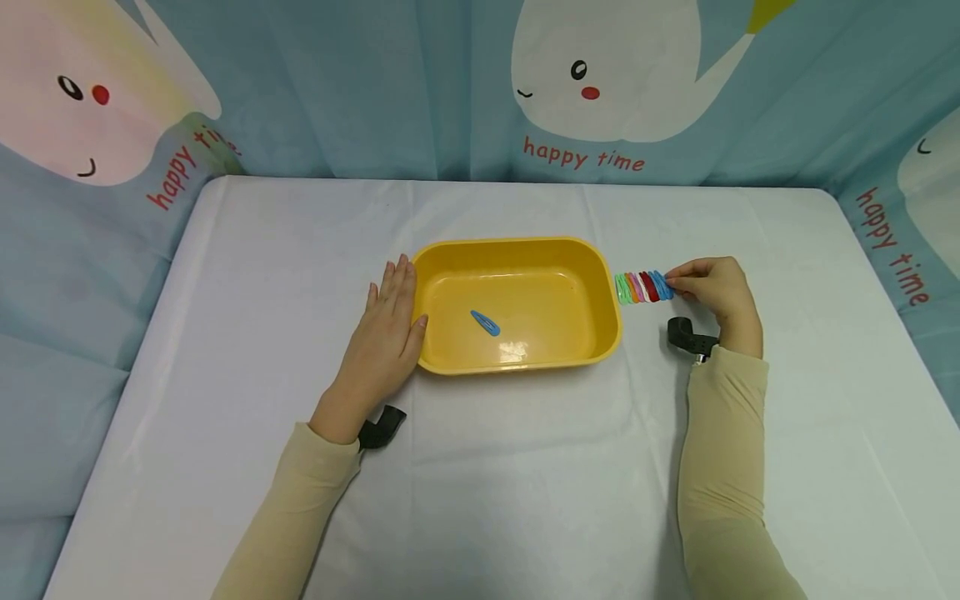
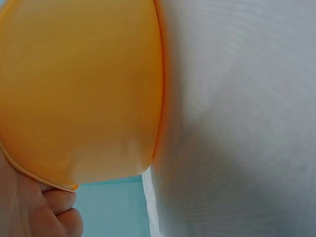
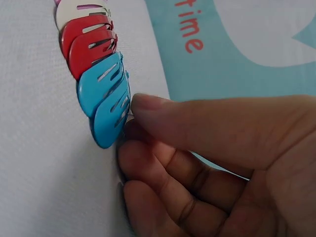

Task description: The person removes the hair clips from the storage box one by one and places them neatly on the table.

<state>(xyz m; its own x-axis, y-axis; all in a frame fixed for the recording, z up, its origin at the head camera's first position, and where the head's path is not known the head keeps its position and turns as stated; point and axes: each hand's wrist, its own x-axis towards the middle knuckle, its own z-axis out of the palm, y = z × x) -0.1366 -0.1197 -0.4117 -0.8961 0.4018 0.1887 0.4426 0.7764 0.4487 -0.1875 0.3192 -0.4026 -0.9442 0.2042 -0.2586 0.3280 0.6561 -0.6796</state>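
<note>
A row of overlapping snap hair clips (image 1: 643, 287) in green, orange, pink, white, red and blue lies on the table right of a yellow tray (image 1: 517, 370). My right hand (image 1: 718, 292) pinches the end blue hair clip (image 3: 109, 121) between thumb and index finger, its tip hidden by them. In the right wrist view, red clips (image 3: 90, 52) overlap beside the blue ones. One blue hair clip (image 1: 485, 323) lies inside the tray, left of its middle. My left hand (image 1: 381, 337) rests along the tray's left rim with straight fingers; the left wrist view shows the tray's outer wall (image 2: 84, 89).
A white cloth (image 1: 517, 483) covers the table. Blue curtains (image 1: 367, 92) with whale prints hang along the back and sides. A black wrist mount (image 1: 382, 427) sits at the left wrist and another black mount (image 1: 688, 337) at the right.
</note>
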